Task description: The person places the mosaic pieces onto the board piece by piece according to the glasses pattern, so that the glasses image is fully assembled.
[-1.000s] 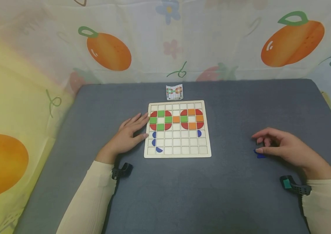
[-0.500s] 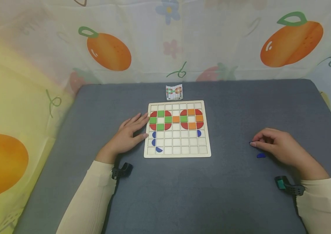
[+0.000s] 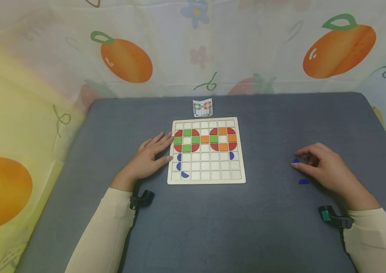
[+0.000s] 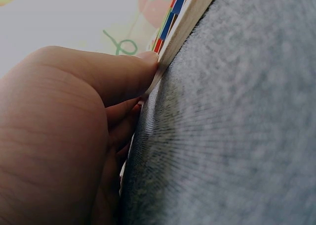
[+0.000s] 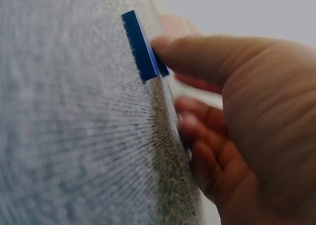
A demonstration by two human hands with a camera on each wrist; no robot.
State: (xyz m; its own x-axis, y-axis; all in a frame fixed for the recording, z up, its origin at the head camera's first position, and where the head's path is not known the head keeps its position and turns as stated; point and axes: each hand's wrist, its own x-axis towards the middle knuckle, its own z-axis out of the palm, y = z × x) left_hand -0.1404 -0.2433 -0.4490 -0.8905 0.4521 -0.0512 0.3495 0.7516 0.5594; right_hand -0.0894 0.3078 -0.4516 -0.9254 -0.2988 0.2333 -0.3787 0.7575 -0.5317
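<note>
My left hand (image 3: 150, 157) lies spread at the left edge of a pale wooden grid board (image 3: 206, 182), its fingertips and thumb touching the rim. Red, green and orange tiles form two rings on the board, joined by an orange tile (image 3: 204, 139). Below them sit several blue half-round tiles, one tilted (image 3: 185, 174). Off to the right, my right hand (image 3: 324, 167) pinches a blue half-round tile (image 3: 296, 161) between thumb and forefinger, close over the cloth. A second blue half-round tile (image 3: 303, 181) lies flat beneath that hand; the right wrist view shows its thick edge (image 5: 140, 47).
A small printed card (image 3: 202, 108) with a coloured grid pattern stands just behind the board. Grey cloth (image 3: 213, 223) covers the table, and a fruit-print curtain (image 3: 172, 45) hangs along its back and left side.
My right hand has slid slightly left, drawing one blue tile away from the other, which stays on the cloth. Its forefinger has lifted, showing the tile. The left hand keeps still on the board.
</note>
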